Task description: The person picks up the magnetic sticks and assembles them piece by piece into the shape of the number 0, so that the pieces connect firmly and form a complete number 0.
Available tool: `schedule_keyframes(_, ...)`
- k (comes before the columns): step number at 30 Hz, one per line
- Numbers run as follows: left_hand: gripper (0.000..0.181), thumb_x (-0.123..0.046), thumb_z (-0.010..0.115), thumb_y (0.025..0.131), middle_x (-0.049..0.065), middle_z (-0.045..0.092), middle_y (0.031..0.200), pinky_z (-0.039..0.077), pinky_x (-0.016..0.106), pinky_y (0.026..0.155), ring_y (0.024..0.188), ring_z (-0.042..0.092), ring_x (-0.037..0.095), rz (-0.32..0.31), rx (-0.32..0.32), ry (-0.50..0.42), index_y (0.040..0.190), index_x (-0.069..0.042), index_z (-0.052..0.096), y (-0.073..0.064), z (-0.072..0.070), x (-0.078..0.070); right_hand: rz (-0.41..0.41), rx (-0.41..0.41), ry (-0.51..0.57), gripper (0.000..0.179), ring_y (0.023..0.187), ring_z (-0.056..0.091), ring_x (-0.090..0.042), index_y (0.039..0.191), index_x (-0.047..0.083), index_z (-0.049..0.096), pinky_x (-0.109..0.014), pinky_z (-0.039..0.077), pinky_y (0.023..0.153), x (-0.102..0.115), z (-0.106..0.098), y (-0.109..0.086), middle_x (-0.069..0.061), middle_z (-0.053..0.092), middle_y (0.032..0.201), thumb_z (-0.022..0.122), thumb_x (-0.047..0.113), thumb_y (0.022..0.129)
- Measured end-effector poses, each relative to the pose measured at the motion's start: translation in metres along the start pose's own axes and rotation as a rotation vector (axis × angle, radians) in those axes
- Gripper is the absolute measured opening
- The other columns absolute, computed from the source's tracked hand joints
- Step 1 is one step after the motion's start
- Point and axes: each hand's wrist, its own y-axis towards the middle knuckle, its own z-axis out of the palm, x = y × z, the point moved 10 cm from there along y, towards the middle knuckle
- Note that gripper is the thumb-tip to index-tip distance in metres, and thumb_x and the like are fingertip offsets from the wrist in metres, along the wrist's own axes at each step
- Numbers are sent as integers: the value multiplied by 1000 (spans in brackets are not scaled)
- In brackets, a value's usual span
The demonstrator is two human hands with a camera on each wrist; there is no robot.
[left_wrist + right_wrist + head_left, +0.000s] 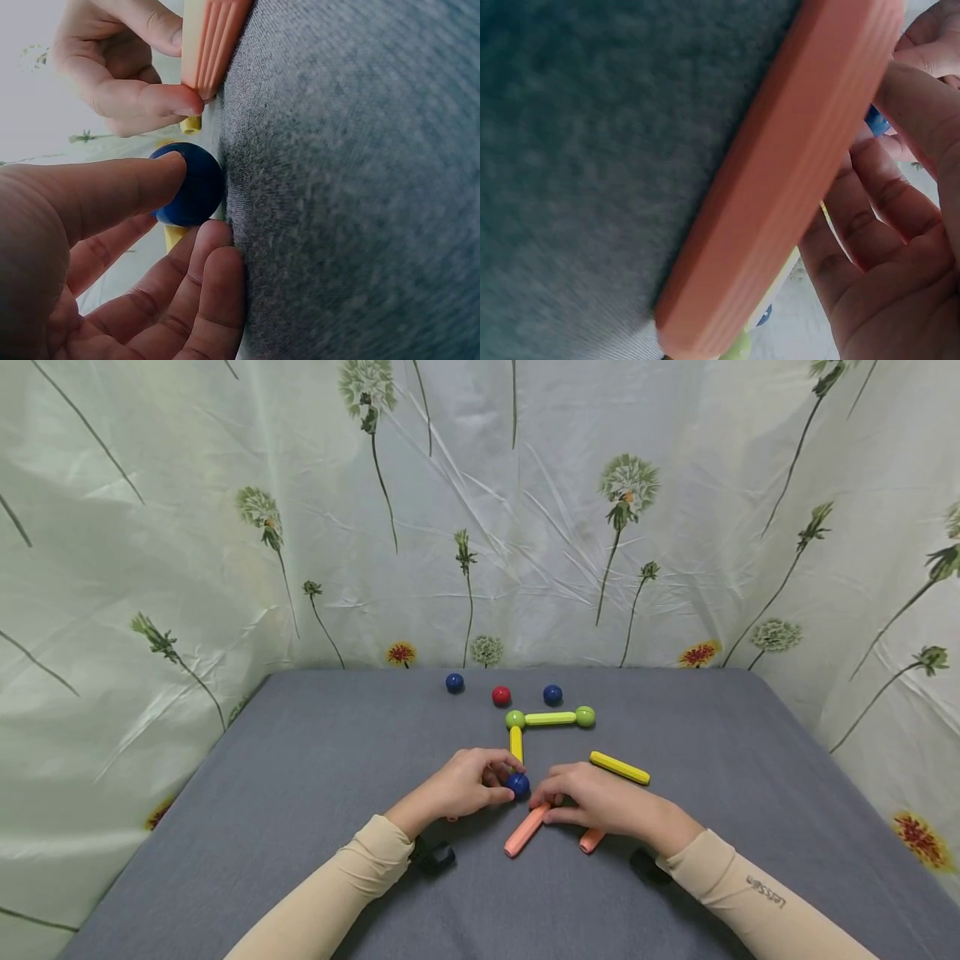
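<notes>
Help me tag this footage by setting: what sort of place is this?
Probably an indoor tabletop filming spot: a gray-covered table, flower-printed fabric behind it, and toy-like balls and sticks laid out.

Wrinkled pale curtain [525, 510], dandelion print, gray cloth-covered table [337, 743]

The left hand [467, 783] lies back upward, its thumb [112, 191] and fingers [223, 296] bent toward each other in a pinch. Just beyond its fingertips, well short of touching the palm, the right hand [596, 793] pinches too, back upward, thumb [567, 816] on the side nearer the body. Behind each hand a bare wrist runs into a beige sleeve [322, 893], the forearms slanting back and outward.
</notes>
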Motion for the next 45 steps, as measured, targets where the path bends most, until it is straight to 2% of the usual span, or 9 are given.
schedule_keyframes(4,31,-12,80,98,4,76,110,54,27,71,86,67,9,2,-1,3,128,-17,74,0,0,-1,-6,-8,-4,13,91,61,3,115,23,78,-26,57,83,1,1,-2,9,71,105,76,23,102)
schedule_keyframes(9,31,-13,80,98,3,76,110,54,27,71,86,67,9,-1,-2,5,128,-18,74,0,0,0,-12,-18,-15,11,82,53,3,111,25,76,-21,50,74,3,1,-8,11,65,97,77,20,101)
schedule_keyframes(17,30,-13,80,98,3,76,111,54,27,70,87,66,10,-13,5,1,127,-18,74,0,0,1,31,12,4,11,79,51,3,107,28,72,-19,47,73,2,3,-20,14,57,90,76,19,102)
schedule_keyframes(28,30,-14,81,97,2,75,109,54,27,70,86,66,10,-13,2,9,126,-19,74,0,0,2,76,26,39,9,88,56,5,109,28,72,-24,53,79,-2,0,-41,15,67,102,74,22,103)
schedule_keyframes(33,30,-14,81,97,2,75,109,54,27,71,87,66,9,-14,0,16,126,-20,74,0,0,1,99,20,50,8,86,54,5,111,28,71,-24,51,76,-5,-2,-54,16,65,100,73,25,103)
schedule_keyframes(45,30,-14,81,97,1,75,109,53,26,71,85,65,8,-9,-2,20,126,-21,74,0,-1,-1,88,-13,52,8,82,52,7,108,28,71,-22,50,72,-7,-8,-77,17,63,96,75,27,102)
